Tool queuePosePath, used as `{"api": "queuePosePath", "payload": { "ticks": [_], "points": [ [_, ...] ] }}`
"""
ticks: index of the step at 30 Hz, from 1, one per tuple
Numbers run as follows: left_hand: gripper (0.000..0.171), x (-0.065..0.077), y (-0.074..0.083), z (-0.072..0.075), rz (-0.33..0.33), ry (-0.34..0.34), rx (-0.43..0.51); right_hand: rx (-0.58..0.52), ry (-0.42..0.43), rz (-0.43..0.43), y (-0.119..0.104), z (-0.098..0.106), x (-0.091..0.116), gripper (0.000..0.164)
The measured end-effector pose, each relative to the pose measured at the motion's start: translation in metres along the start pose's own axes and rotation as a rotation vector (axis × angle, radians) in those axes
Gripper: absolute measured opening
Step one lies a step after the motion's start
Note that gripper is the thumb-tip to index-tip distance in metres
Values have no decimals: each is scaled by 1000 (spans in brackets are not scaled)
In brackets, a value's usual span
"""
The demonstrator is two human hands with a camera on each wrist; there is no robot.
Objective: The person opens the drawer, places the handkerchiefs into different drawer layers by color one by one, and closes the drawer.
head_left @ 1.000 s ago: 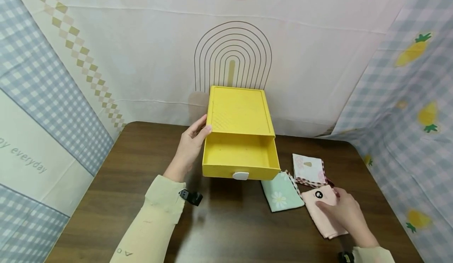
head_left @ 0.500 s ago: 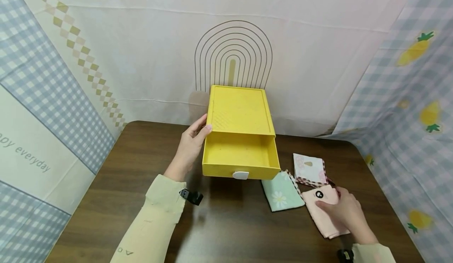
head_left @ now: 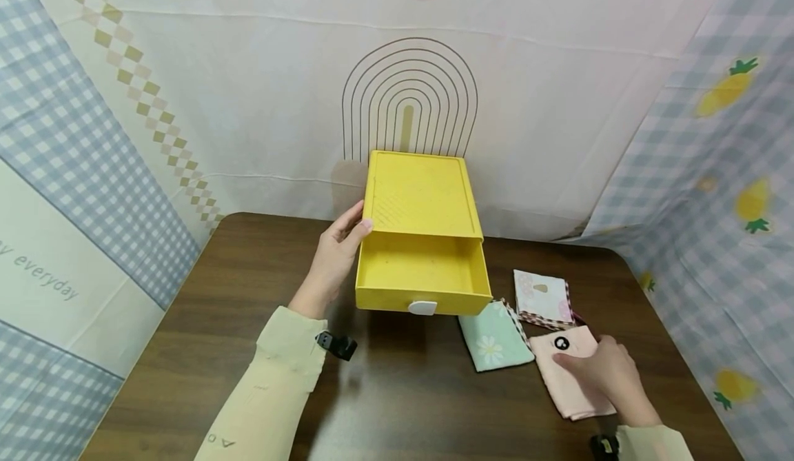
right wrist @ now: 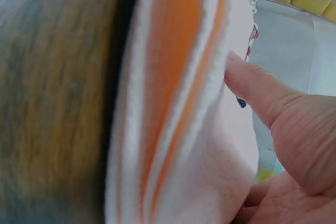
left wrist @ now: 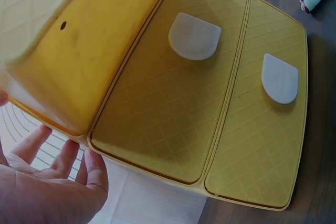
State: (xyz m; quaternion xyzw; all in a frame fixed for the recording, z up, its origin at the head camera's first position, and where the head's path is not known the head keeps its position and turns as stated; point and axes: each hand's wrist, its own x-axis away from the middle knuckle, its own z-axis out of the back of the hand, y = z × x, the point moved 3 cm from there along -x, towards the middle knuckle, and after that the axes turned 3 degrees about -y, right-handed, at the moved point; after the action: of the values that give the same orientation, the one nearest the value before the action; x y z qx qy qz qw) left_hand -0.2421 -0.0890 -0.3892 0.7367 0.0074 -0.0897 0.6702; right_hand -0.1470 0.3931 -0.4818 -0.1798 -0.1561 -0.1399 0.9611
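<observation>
A yellow drawer cabinet (head_left: 424, 192) stands at the back middle, its top drawer (head_left: 422, 299) pulled out with nothing inside. My left hand (head_left: 331, 258) rests against the cabinet's left side, the thumb by the front edge. In the left wrist view, fingertips (left wrist: 68, 153) touch that side of the cabinet. At the right, my right hand (head_left: 611, 371) grips a folded pink towel (head_left: 561, 371) by its right edge, the thumb on top. The right wrist view shows the towel's folded layers (right wrist: 173, 98) from close by; the other fingers are mostly hidden.
Left of the pink towel lies a green folded towel (head_left: 493, 344) with a daisy, partly under the pulled-out drawer in the head view. A white folded towel (head_left: 542, 295) with a chequered border lies behind. Patterned cloth (head_left: 260, 103) hangs behind the brown table (head_left: 397, 406).
The pink towel has shifted slightly to the right under my right hand. My left hand and the cabinet have stayed in place.
</observation>
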Motion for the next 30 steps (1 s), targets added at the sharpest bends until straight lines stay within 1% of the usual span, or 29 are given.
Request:
{"api": "queuePosePath", "payload": {
  "ticks": [4, 6, 11, 14, 17, 21, 24, 28, 30],
  "points": [
    [56, 1, 0, 0, -2, 1, 0, 27, 17, 13, -1, -1, 1, 120],
    [56, 1, 0, 0, -2, -1, 1, 24, 27, 15, -2, -1, 2, 120],
    [57, 1, 0, -1, -7, 0, 0, -52, 57, -3, -2, -2, 5, 122],
    [57, 1, 1, -1, -2, 4, -9, -91, 75, -5, -2, -1, 6, 119],
    [57, 1, 1, -1, 1, 3, -12, -109, 65, 4, -2, 0, 7, 115],
    [56, 1, 0, -1, -3, 4, -5, -123, 10, 3, -2, 2, 8, 114],
    [56, 0, 0, 0, -4, 2, -2, -110, -3, 22, -3, 4, 9, 102],
    [56, 0, 0, -1, 1, -1, -9, -58, 25, 104, -6, 12, 12, 82],
    [56, 0, 0, -1, 6, -2, -13, -35, 37, 144, -8, 18, 15, 76]
  ]
}}
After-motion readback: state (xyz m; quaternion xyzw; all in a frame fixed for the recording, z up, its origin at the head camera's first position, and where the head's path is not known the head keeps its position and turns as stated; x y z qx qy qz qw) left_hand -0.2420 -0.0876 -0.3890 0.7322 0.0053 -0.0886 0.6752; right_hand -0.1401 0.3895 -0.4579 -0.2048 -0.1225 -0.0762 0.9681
